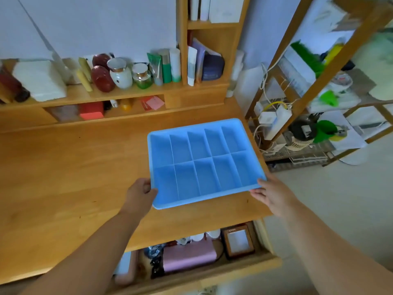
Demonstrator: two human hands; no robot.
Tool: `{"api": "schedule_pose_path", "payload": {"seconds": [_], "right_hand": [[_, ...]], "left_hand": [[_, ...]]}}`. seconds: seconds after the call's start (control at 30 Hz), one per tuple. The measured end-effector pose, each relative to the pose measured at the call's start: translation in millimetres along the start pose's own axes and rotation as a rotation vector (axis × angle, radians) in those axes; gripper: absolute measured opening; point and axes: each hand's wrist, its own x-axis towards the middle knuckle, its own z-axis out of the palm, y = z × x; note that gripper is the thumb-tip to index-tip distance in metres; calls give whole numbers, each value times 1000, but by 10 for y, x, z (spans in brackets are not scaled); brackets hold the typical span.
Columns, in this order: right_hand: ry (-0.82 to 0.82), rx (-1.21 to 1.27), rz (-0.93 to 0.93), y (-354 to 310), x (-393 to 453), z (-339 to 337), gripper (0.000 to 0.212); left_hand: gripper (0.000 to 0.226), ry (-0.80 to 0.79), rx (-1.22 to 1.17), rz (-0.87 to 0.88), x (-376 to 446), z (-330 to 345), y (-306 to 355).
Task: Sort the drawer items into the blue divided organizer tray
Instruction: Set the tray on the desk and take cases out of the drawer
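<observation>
Just setting up: gripping the empty blue tray [242, 186] at its near corners, left hand [141, 193] and right hand [269, 194], on the wooden desk [74, 177]. Probably letting go next, then reaching into the open drawer [212, 271] below for the pink case [189, 258] or whatever.

The wooden desk [74, 167] bears the blue organizer tray [153, 145] near its right edge.

Smooth plastic tray [244, 124]; wooden desk [74, 177], seemingly varnished.

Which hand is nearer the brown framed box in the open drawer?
Right. The right hand grips the blue tray's near right corner, roughly above the brown framed box. The left hand holds the near left corner, farther off.
</observation>
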Motion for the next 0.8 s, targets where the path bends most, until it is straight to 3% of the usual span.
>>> {"api": "schedule_pose_path", "payload": {"seconds": [0.1, 0.2, 0.23, 0.3, 0.33, 0.4, 0.47, 0.53, 0.63, 0.8], "right_hand": [[-31, 1, -24, 133, 105, -41, 40], [158, -271, -150, 498, -20, -183, 30], [161, -491, -238, 683, -97, -268, 18], [-71, -991, -341, 1078, -267, -426, 10], [-242, -1224, -317, 1260, -333, -481, 19], [-490, -1579, -273, 1554, -344, -604, 58], [-563, -1809, -277, 1709, -289, -670, 75], [-442, -1934, -292, 1818, -214, -700, 74], [-270, -2087, -322, 1943, -96, -667, 65], [-215, -2171, -413, 1811, 32, -683, 56]], "left_hand": [[33, 62, -78, -51, -68, 21, -77], [22, 196, 20, 24, -549, -41, -399], [19, 149, 84, 37, -778, -54, -573], [22, -76, 270, -21, -1200, -74, -961], [27, -210, 448, -31, -1352, -99, -1167], [68, -444, 768, 3, -1500, -164, -1479], [100, -551, 981, 100, -1484, -197, -1675], [98, -450, 1092, 182, -1426, -174, -1930], [78, -403, 1172, 243, -1338, -145, -2125], [59, -354, 1106, 288, -1239, -317, -2129]]}}
